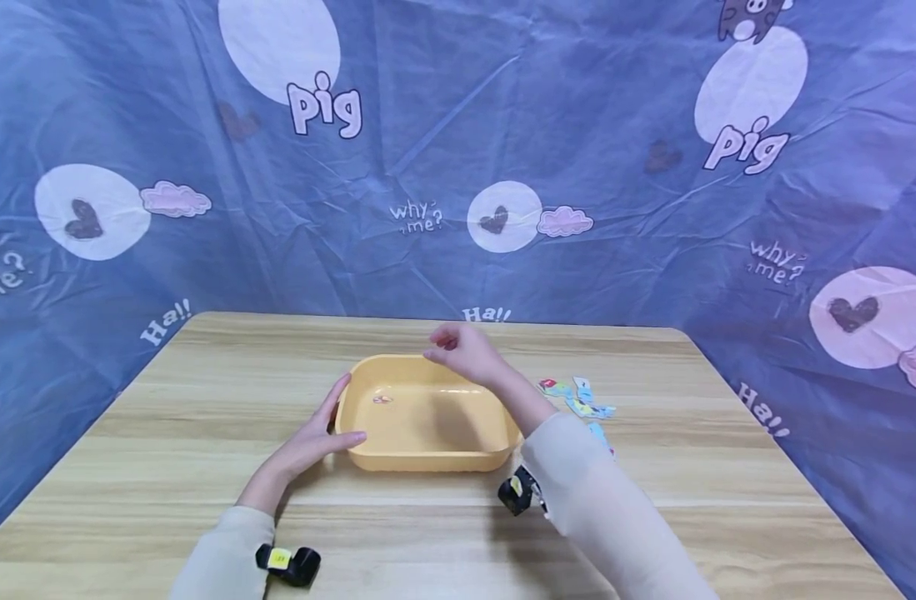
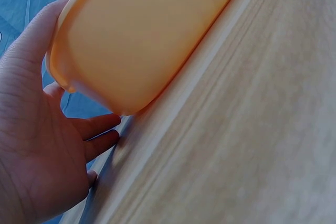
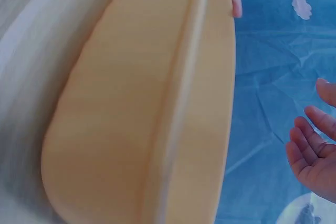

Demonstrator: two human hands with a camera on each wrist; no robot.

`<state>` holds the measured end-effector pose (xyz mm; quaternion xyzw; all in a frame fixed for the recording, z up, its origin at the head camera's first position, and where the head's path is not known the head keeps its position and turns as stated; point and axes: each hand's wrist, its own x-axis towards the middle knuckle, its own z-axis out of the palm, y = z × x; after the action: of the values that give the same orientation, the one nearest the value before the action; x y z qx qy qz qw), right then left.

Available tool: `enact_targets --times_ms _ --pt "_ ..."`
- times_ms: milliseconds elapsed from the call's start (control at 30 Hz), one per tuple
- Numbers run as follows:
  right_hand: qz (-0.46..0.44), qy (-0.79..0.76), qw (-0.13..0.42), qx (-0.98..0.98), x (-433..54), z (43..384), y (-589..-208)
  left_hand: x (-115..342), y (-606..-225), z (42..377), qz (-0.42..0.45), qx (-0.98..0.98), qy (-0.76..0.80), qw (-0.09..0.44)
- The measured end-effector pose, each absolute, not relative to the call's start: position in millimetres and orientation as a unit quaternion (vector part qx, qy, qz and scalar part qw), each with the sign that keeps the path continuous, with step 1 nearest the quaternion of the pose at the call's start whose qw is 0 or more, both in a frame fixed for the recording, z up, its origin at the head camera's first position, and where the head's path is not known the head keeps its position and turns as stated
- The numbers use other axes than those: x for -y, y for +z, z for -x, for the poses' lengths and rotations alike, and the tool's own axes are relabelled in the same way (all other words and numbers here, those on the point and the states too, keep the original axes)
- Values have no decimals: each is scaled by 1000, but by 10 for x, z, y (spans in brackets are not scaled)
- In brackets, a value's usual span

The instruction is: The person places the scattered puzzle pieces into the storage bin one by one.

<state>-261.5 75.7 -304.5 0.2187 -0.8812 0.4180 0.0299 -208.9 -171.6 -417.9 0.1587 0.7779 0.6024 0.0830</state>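
A yellow-orange plastic basin stands on the wooden table. At its left end my left hand holds the rim, thumb over the edge and fingers along the outer wall; the left wrist view shows this hand against the basin's side. Above the far rim hovers my right hand, its fingers loosely bent. Nothing shows between those fingers in the right wrist view, where the hand is apart from the basin. A small colourful flat piece lies inside the basin, toward its left.
Several colourful flat cut-out pieces lie on the table to the right of the basin, partly behind the right forearm. A blue printed cloth hangs behind and beside the table. Each wrist carries a small black camera.
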Motion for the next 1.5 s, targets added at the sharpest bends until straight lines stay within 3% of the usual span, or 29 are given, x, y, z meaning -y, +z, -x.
enact_targets --times_ms 500,967,1500 --pt "-201 450 75 867 -1411 2538 -2926 1714 -4203 2099 -158 -778 603 83" --pt "-133 486 90 859 -1920 2528 -3349 1713 -4184 2092 -157 -776 606 85" --pt "-90 484 68 868 -2072 2619 -3800 1710 -4178 2076 -155 -777 605 83"
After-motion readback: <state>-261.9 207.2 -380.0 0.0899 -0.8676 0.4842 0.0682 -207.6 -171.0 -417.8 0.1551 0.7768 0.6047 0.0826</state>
